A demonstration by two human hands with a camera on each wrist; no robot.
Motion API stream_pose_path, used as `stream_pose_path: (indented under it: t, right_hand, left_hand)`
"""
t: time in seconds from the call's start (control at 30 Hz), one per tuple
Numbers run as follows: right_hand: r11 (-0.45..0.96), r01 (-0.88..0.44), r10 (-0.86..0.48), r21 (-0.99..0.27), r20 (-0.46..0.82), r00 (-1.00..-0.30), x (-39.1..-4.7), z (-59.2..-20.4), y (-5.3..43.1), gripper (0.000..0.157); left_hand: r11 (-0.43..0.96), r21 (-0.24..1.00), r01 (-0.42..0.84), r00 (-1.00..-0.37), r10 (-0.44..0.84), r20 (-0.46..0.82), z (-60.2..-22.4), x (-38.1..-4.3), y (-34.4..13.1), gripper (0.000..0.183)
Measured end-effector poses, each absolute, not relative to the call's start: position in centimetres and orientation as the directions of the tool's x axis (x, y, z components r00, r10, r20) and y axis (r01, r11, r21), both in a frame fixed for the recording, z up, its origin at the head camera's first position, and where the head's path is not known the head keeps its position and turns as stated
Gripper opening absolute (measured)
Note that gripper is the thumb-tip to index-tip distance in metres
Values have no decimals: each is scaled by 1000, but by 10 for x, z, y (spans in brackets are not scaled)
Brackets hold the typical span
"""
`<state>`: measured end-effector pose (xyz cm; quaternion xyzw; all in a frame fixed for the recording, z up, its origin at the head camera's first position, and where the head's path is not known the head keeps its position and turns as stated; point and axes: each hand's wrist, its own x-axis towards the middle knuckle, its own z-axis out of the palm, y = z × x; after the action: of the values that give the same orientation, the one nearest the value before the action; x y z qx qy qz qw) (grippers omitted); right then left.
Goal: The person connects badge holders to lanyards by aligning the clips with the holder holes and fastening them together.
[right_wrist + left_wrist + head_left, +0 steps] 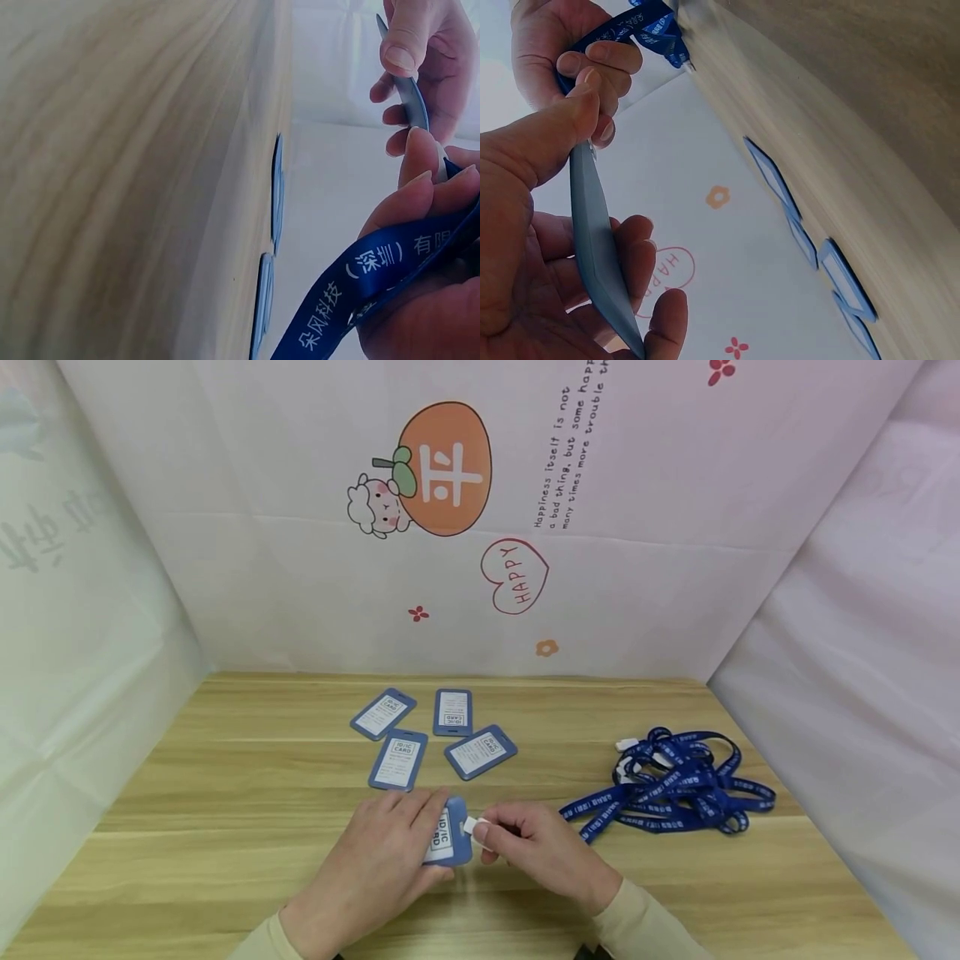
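My left hand (386, 852) grips a blue badge holder (459, 847) by its sides, its printed "ID/IC CARD" face turned up. Between thumb and fingers, my right hand (536, 847) pinches the white clip (474, 828) of a dark blue lanyard right at the slotted end of the holder. White lettering runs along the lanyard strap (375, 259), which passes through my right fingers in the right wrist view. Seen edge-on in the left wrist view, the held badge holder (596, 232) lies between thumb and fingers.
Several more badge holders lie on the wooden table (247, 802) beyond my hands, among them one badge holder (481, 752) nearest the middle. To the right sits a tangled pile of blue lanyards (690, 785) with white clips. A printed white cloth (300, 593) hangs behind the table.
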<state>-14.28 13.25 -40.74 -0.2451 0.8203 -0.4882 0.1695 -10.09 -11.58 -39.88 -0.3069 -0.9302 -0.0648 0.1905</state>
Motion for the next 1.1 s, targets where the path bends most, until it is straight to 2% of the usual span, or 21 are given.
stream_pose_path:
  t: [0.77,1.1]
  right_hand:
    - [390,-282,-671,-877,-61,-739,-149,-412,137,32]
    - [413,-284,-675,-865,-81,-734,-147,-412,137,32]
  left_hand:
    - [803,16,595,-771,565,294,-399,-98,-114,78]
    - [806,5,591,-778,569,267,-398,-95,-112,77]
